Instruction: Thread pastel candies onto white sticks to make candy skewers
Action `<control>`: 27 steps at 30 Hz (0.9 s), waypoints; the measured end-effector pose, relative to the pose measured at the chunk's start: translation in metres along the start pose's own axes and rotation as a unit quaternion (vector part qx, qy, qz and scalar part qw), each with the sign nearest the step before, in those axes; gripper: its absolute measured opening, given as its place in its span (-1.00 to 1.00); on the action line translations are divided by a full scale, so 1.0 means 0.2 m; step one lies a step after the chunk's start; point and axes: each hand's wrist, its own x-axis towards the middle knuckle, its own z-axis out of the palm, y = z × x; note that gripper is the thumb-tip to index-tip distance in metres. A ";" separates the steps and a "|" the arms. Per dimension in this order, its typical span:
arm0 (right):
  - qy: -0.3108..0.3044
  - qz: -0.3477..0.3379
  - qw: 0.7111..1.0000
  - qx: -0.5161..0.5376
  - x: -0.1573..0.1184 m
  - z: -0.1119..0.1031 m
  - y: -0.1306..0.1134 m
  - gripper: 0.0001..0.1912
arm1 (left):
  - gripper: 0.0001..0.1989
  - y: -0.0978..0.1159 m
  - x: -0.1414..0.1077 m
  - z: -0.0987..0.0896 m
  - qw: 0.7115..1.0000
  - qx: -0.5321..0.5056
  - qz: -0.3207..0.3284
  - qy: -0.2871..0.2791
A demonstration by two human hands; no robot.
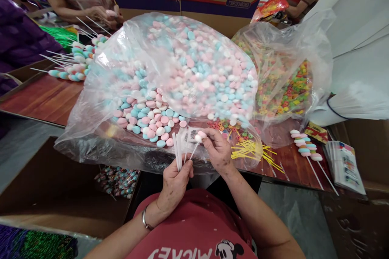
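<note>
My left hand (176, 176) is closed around several white sticks (177, 151), which point upward. One of them leans right and has a white marshmallow (197, 138) at its tip. My right hand (218, 149) pinches a pink marshmallow (201, 134) right against that white piece; whether the stick goes through the pink one is hidden. Just beyond my hands, pink, white and blue marshmallows (148, 117) spill from a large clear plastic bag (100, 85). A small printed packet (191, 134) lies behind the sticks.
Yellow twist ties (247, 150) lie right of my hands, near a bag of coloured rings (282, 89). Finished marshmallow skewers (304, 145) rest at right, others (75, 62) at back left. An open carton (39, 186) stands below left. Across the table, a person's hands (106, 17) are at work.
</note>
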 end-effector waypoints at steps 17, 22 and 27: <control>-0.064 -0.182 0.967 -0.168 -0.05 0.00 0.02 -0.62 | -0.68 -0.01 -0.01 -0.03 0.999 -0.027 0.027 0.015; -0.052 -0.222 0.948 -0.224 -0.09 0.04 0.05 -0.60 | -0.66 -0.02 -0.01 -0.02 0.999 -0.028 0.037 0.018; -0.069 -0.272 0.919 -0.279 -0.13 0.09 0.03 -0.63 | -0.71 -0.02 0.03 -0.04 0.998 -0.035 0.040 0.019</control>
